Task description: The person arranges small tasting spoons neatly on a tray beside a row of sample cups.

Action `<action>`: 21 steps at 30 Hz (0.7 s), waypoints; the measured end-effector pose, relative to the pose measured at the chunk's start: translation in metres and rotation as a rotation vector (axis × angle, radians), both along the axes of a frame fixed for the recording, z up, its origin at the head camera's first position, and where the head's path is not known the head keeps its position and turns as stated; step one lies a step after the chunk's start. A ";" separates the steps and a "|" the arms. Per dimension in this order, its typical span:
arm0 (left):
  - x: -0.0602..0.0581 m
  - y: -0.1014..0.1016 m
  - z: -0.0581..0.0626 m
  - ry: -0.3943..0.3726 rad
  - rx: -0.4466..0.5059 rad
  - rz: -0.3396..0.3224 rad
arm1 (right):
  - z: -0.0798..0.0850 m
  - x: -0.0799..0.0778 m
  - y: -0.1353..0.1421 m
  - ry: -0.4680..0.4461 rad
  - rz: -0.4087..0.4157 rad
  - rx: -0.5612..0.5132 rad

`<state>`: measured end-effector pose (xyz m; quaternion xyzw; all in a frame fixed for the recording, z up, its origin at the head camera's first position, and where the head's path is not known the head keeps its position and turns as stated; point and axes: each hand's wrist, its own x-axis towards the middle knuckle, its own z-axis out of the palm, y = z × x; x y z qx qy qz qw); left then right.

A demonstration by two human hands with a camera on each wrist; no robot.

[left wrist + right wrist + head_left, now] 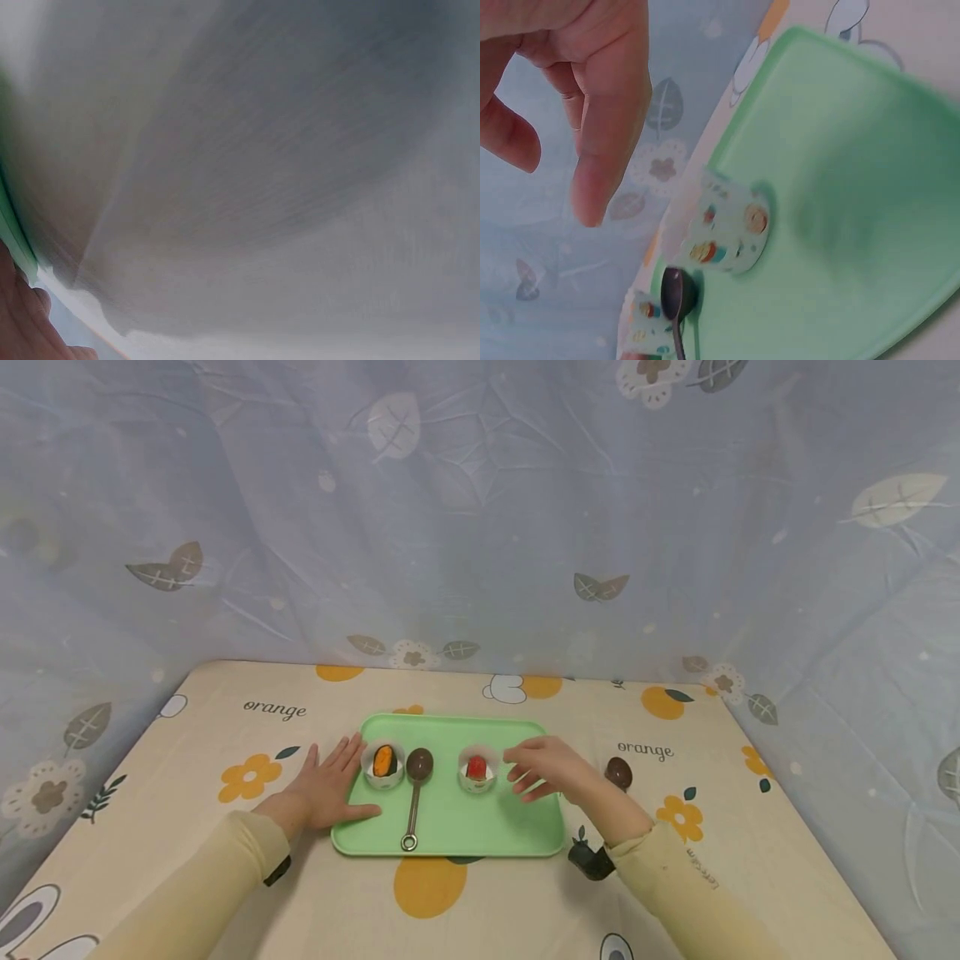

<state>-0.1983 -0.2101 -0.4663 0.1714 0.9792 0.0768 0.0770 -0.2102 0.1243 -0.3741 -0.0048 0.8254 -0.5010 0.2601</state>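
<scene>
A light green tray (457,839) lies on the table. At its left edge my left hand (322,789) rests with fingers spread, the thumb over the rim. Beside that hand stands a paper cup (384,783) holding an orange-topped toy sushi (385,761). A dark brown ladle (419,766) lies next to it, handle towards me. Farther right, a second paper cup (731,225) contains a red-topped piece (476,767). My right hand (551,767) hovers just right of this cup, fingers loosely bent and apart, with nothing in them. In the left wrist view, only part of the left hand shows.
A brown oval thing (618,772) lies on the table right of the tray, partly behind my right forearm; its kind is unclear. The patterned tablecloth (427,889) runs around the tray. A grey-blue curtain (480,527) hangs behind the table and at both sides.
</scene>
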 end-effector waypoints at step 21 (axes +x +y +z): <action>0.002 0.002 0.004 0.002 0.007 -0.004 | -0.015 -0.003 0.077 -0.002 -0.116 0.027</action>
